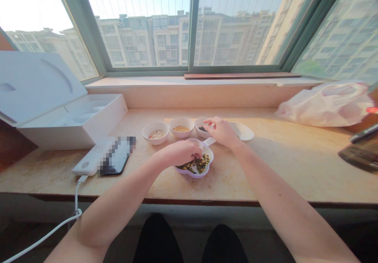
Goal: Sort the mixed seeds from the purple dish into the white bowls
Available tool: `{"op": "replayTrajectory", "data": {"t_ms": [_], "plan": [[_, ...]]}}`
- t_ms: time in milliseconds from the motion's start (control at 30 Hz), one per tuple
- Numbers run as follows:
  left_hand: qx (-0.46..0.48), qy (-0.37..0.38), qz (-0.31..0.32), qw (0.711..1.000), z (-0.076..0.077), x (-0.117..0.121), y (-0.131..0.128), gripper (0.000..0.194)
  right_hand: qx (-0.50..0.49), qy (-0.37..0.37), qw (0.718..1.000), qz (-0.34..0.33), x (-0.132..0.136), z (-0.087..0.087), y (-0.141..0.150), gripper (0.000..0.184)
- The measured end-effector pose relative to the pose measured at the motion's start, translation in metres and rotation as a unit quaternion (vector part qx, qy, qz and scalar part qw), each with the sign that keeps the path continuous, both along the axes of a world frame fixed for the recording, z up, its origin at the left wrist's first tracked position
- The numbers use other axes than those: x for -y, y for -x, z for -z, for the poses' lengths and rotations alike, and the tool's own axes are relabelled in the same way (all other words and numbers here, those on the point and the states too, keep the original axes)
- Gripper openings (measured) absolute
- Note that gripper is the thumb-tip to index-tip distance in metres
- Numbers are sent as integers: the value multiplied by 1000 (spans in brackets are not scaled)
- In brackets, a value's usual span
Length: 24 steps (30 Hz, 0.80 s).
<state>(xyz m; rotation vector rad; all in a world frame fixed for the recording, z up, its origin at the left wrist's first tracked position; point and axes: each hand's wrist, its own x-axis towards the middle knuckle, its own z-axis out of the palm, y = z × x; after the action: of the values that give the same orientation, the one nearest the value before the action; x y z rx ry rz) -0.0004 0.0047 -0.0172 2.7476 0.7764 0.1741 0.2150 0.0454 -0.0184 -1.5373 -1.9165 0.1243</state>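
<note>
My left hand reaches into a pale purple, handled bowl. Its fingertips are pinched together among the mixed grains, which are dark green and yellow; what they grip is too small to make out. Over a small white bowl of black grains hovers my right hand, its thumb and fingers slightly apart and nothing visible between them. The purple bowl's white handle passes just below that hand. To the left stand a white bowl of yellow grains and another with pale, flat pieces.
A white dish lies right of the bowls. An open white box, a white power bank with its cable, and a phone are at left. A plastic bag and a dark object sit at right.
</note>
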Motion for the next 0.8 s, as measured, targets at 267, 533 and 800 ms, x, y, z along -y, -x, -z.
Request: {"op": "replayTrajectory", "data": {"t_ms": [267,533,800], "plan": [[26,-10,13,1000,-2,1,1,44,-15,-9,1000,-13,1,0,1,20],[32,29,-4,999,-7,3,4,64,-24,-8,999,-22,2,-1,2,21],[51,34,-16,998,-13,7,4,54,-31,-3,999,-22,3,-2,4,20]]}}
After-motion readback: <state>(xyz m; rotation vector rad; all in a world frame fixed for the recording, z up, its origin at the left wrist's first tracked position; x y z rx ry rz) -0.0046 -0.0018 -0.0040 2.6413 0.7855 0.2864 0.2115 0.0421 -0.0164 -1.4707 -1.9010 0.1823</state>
